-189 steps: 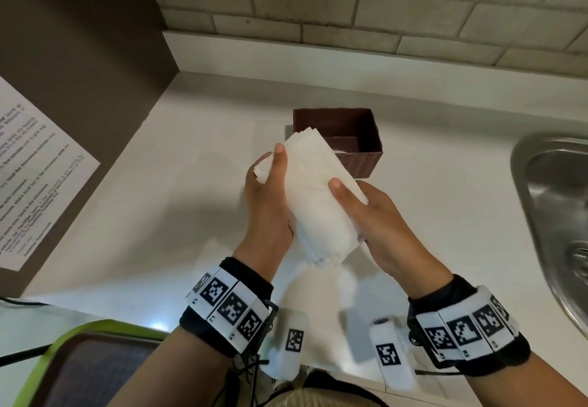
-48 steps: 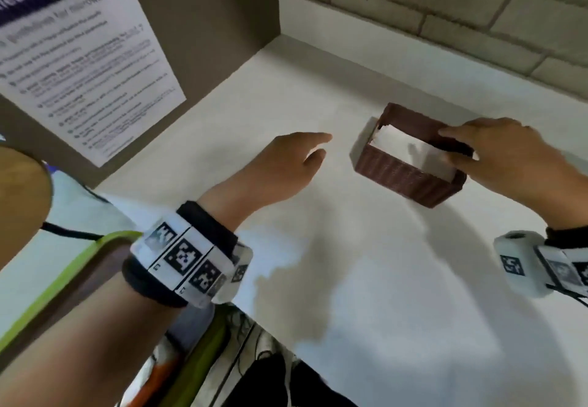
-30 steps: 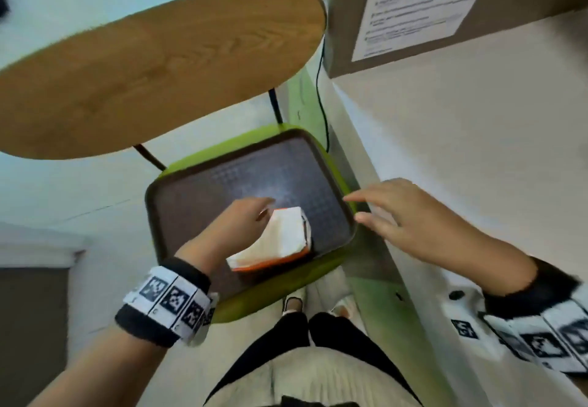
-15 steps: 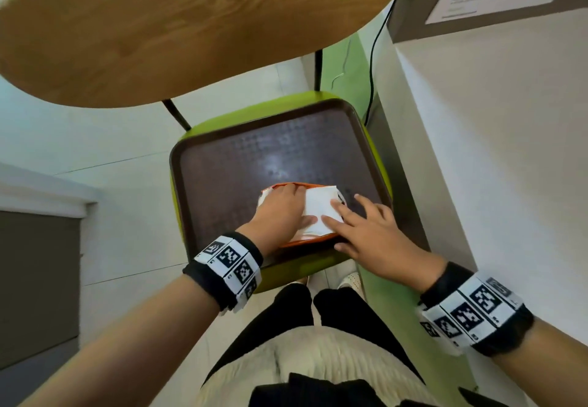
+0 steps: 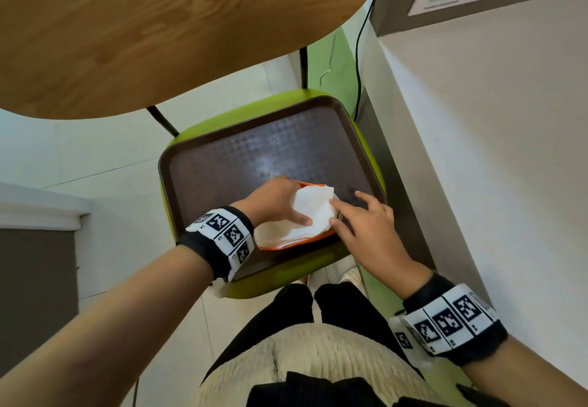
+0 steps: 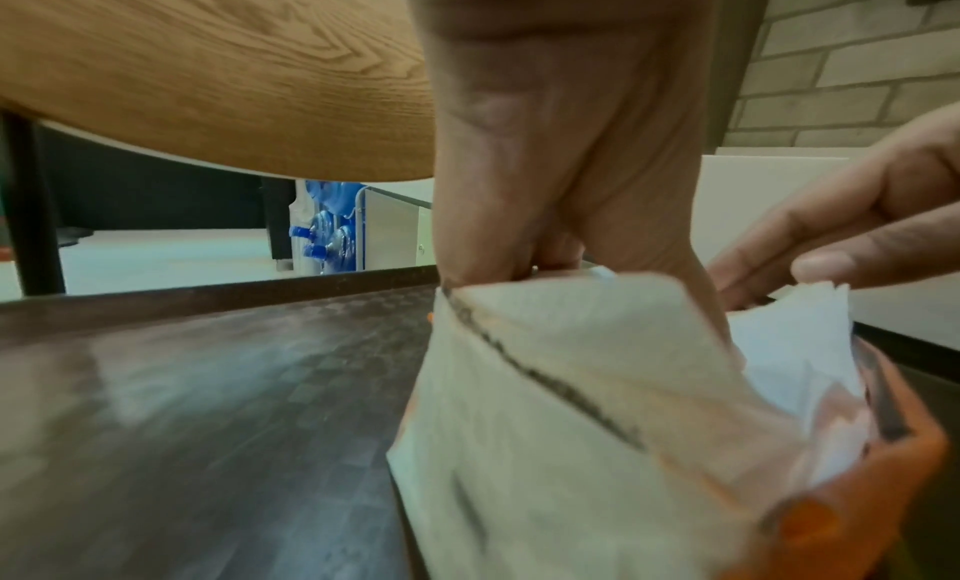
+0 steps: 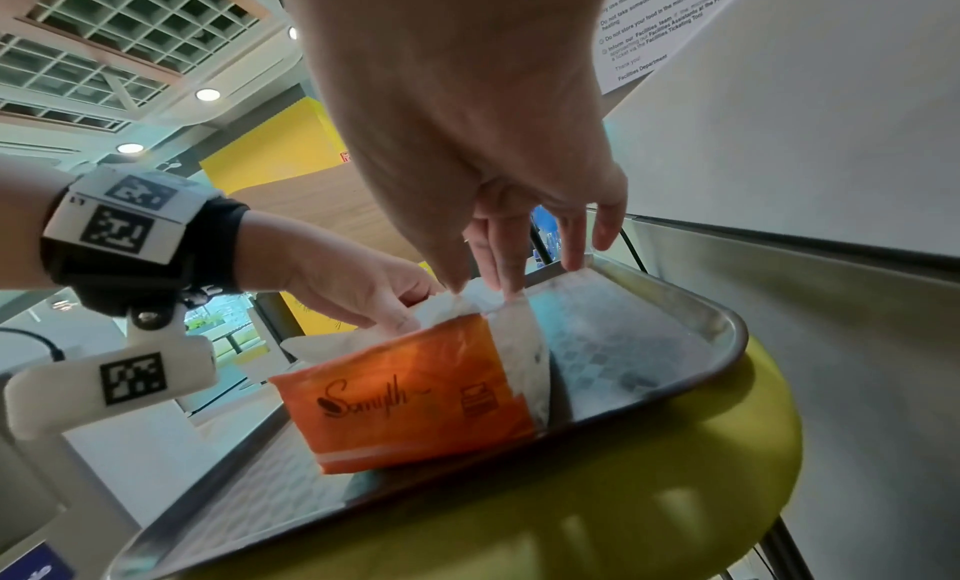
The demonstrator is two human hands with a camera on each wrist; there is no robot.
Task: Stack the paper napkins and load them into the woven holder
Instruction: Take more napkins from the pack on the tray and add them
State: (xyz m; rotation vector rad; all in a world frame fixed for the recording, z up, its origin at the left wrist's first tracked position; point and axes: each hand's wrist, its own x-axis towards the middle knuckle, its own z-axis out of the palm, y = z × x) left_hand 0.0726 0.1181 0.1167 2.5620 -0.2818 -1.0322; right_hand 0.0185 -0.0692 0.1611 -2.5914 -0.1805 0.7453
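on tray (image 5: 222, 164), l hand (image 5: 273, 206) grips napkins (image 5: 313, 212) in orange "smyth"-like pack (image 7: 410, 396); r hand (image 5: 366, 231) relaxed, touching them.

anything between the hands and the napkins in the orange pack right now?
Nothing visible. The left hand already grips the napkins at the open top of the orange pack on the brown tray, and the right hand has its fingertips on them. The woven holder is out of view.

Wooden tabletop (image 5: 133, 27) overhanging tray (image 5: 222, 164) (far half bare), counter (image 5: 496, 152) rightward
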